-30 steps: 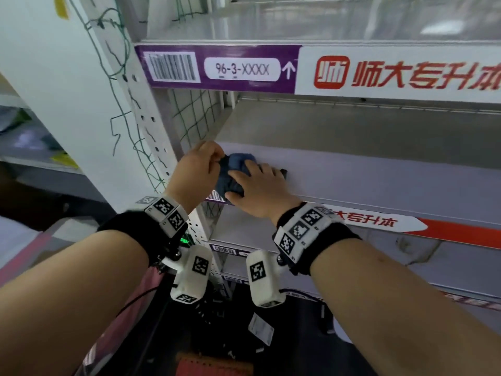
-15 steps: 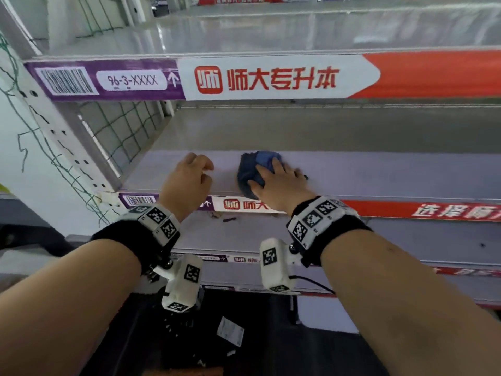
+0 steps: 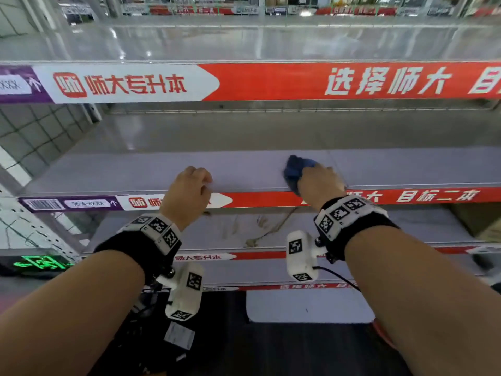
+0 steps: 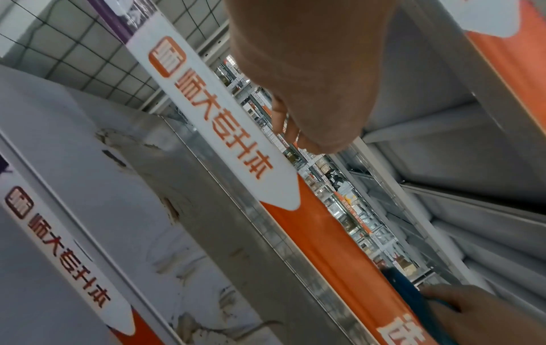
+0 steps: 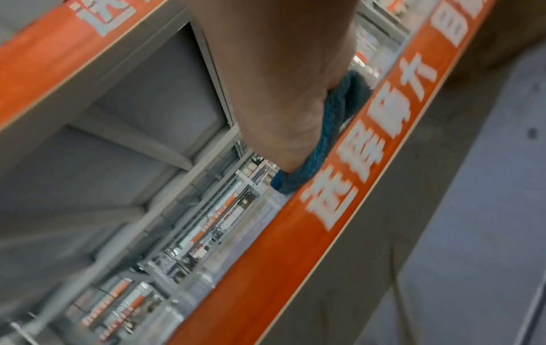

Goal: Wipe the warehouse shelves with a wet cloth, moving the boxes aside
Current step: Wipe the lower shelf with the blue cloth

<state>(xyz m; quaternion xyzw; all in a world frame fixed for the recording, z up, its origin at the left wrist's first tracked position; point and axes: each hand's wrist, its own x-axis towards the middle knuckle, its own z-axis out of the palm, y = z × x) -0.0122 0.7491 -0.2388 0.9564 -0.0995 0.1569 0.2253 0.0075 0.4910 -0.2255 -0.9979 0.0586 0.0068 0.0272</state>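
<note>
Shelf (image 3: 244, 169): cloth (image 3: 294, 169) w/ right hand (image 3: 318, 183) now further right vs left hand (image 3: 187, 194).

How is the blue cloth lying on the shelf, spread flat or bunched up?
Bunched up. The cloth shows as a thick, rumpled wad under the right hand, bulging past the fingers near the shelf front edge.

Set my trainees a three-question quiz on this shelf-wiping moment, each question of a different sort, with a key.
1. True or false: the left hand holds the blue cloth.
2. The cloth lies on: A) the floor B) the shelf near its front edge C) the shelf below.
3. Fill in: the right hand rests on top of the ____.

Key: 1 false; 2 B; 3 cloth.
</note>
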